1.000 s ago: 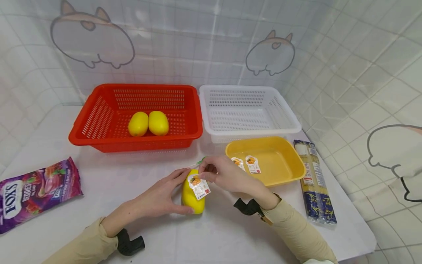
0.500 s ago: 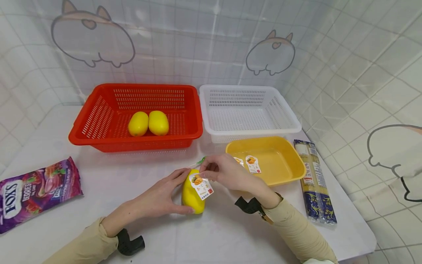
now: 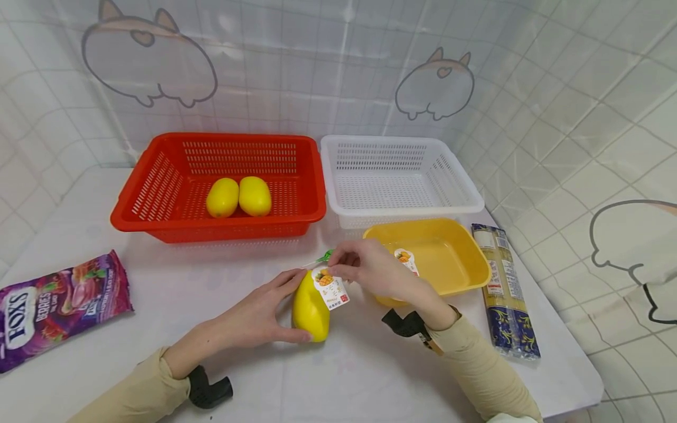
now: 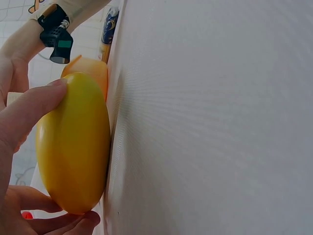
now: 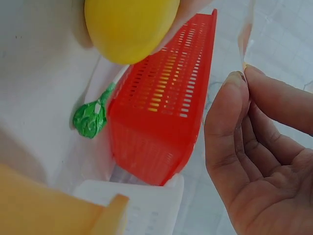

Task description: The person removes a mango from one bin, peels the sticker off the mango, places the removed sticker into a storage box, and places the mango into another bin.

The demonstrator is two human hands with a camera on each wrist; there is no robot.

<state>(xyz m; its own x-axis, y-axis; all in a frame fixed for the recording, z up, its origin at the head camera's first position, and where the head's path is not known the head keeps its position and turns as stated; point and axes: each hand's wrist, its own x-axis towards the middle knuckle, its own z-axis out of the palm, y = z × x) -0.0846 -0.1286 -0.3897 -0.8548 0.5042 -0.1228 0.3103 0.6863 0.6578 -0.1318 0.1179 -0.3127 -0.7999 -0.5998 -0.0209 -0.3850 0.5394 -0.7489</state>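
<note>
A yellow mango [image 3: 309, 314] lies lengthwise on the white table. My left hand [image 3: 252, 314] grips it from the left, thumb near one end and fingers at the other, as the left wrist view shows on the mango [image 4: 76, 147]. Between thumb and forefinger, my right hand [image 3: 376, 271] pinches the top of a white label [image 3: 334, 291] with a mango picture. Seen from above, this label overlaps the mango's right side. The right wrist view shows the label [image 5: 246, 39] edge-on, held apart from the mango [image 5: 129, 29].
A red basket [image 3: 238, 226] with two mangoes [image 3: 254, 197] and a white basket [image 3: 407, 210] stand behind. A yellow tray [image 3: 449, 264] with another label [image 3: 405, 257] is at right, beside a noodle packet [image 3: 505, 294]. A green-wrapped lollipop [image 5: 90, 120] lies behind the mango; a Fox's bag [image 3: 63, 305] lies left.
My right hand has shifted slightly right and away from me, taking the label along and uncovering more of the mango. The left hand and mango have stayed in place.
</note>
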